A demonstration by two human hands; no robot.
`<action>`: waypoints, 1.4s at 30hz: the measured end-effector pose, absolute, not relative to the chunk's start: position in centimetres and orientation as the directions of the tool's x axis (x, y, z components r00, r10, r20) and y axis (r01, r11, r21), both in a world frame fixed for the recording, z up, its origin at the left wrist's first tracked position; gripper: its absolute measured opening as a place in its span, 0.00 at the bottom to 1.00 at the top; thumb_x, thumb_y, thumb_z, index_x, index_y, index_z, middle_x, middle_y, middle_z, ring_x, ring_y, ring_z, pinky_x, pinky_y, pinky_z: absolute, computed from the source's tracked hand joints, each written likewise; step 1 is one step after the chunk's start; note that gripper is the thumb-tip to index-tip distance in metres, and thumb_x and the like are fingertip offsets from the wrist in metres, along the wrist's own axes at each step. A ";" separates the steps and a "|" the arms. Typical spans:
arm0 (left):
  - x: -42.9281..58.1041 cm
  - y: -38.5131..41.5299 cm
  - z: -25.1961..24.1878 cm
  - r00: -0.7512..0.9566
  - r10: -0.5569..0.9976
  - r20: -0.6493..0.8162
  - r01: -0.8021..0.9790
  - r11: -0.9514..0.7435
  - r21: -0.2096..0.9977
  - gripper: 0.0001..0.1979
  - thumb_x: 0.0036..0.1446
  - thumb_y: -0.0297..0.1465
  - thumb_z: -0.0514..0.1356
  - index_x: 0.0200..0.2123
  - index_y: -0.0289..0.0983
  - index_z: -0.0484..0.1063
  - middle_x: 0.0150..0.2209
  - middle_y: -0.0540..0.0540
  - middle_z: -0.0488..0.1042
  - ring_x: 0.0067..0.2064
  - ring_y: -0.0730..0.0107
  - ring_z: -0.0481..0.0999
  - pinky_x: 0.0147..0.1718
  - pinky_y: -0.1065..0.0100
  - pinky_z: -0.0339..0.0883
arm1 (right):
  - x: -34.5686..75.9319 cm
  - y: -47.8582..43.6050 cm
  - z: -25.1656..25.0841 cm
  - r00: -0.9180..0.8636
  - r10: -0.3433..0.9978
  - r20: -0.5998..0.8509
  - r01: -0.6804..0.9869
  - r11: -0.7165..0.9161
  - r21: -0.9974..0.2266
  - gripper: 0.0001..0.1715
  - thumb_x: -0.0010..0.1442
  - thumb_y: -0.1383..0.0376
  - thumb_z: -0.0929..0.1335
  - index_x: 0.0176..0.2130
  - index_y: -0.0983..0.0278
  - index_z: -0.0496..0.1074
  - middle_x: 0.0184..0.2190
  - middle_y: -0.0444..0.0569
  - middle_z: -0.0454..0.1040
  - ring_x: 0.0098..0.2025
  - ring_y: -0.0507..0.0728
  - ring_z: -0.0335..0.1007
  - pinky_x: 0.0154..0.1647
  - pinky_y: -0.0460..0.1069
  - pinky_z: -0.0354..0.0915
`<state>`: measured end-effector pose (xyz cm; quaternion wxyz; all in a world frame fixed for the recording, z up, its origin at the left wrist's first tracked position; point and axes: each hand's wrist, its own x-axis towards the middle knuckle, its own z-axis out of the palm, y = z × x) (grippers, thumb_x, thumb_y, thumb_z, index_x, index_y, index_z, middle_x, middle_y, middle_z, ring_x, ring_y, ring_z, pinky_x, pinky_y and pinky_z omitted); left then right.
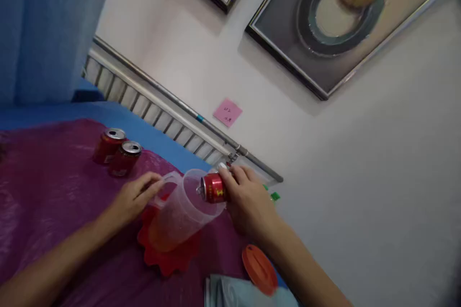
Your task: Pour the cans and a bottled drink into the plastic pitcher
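Note:
My right hand (248, 196) is wrapped round a red drink can (215, 188), tipped on its side over the mouth of a clear plastic pitcher (183, 208). Clear liquid shows at the can's opening. Orange-tinted liquid lies at the pitcher's bottom. By the pitcher's handle (169, 184) is my left hand (139, 194), its fingers curled and closed on it. Under the pitcher sits a red scalloped plate (169, 261).
Two opened red cans (124, 159) stand behind my left hand on the purple cover (54, 201). An orange lid (259, 268) and folded light-blue cloth (241, 292) lie at the front right. Green bottle caps (275, 196) show behind my right wrist. A radiator (151, 110) lines the wall.

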<state>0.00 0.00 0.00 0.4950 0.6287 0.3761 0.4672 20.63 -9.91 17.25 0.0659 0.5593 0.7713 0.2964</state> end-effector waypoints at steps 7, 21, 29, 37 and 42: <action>0.0 0.0 -0.1 0.249 0.945 0.212 0.016 -0.223 0.975 0.23 0.52 0.54 0.55 0.37 0.42 0.72 0.34 0.53 0.74 0.38 0.66 0.70 0.37 0.70 0.61 | 21.3 -10.4 18.5 -0.503 0.748 0.433 0.776 0.170 0.607 0.27 0.59 0.76 0.64 0.58 0.71 0.68 0.51 0.62 0.71 0.53 0.67 0.61 0.54 0.62 0.65; 0.3 0.0 -0.1 0.226 0.941 0.250 0.020 -0.262 0.965 0.22 0.52 0.53 0.55 0.36 0.43 0.73 0.33 0.52 0.75 0.38 0.64 0.72 0.37 0.69 0.64 | 22.1 -10.0 17.2 -0.555 0.671 0.492 0.769 0.187 0.611 0.25 0.60 0.76 0.63 0.57 0.70 0.69 0.50 0.63 0.71 0.53 0.67 0.62 0.52 0.62 0.67; 0.2 0.0 -0.3 0.244 0.939 0.241 0.016 -0.252 0.967 0.22 0.53 0.54 0.55 0.36 0.42 0.72 0.33 0.53 0.73 0.37 0.66 0.70 0.37 0.69 0.62 | 23.3 -9.5 16.2 -0.568 0.709 0.418 0.730 0.199 0.653 0.22 0.63 0.73 0.64 0.56 0.68 0.70 0.51 0.62 0.72 0.53 0.67 0.63 0.50 0.62 0.69; 0.3 0.2 -0.4 0.261 0.936 0.236 0.006 -0.246 0.969 0.22 0.53 0.54 0.55 0.37 0.42 0.72 0.33 0.53 0.73 0.38 0.66 0.70 0.38 0.69 0.61 | 22.7 -9.5 17.3 -0.569 0.628 0.531 0.776 0.196 0.599 0.25 0.60 0.74 0.65 0.57 0.71 0.69 0.50 0.63 0.70 0.54 0.68 0.62 0.55 0.63 0.66; 0.3 0.1 -0.3 0.251 0.940 0.232 0.005 -0.241 0.970 0.23 0.52 0.54 0.55 0.37 0.42 0.72 0.34 0.52 0.73 0.38 0.65 0.70 0.38 0.69 0.62 | 23.7 -9.3 16.4 -0.511 0.703 0.496 0.830 0.251 0.499 0.29 0.55 0.74 0.66 0.57 0.66 0.68 0.50 0.60 0.72 0.53 0.67 0.65 0.53 0.63 0.67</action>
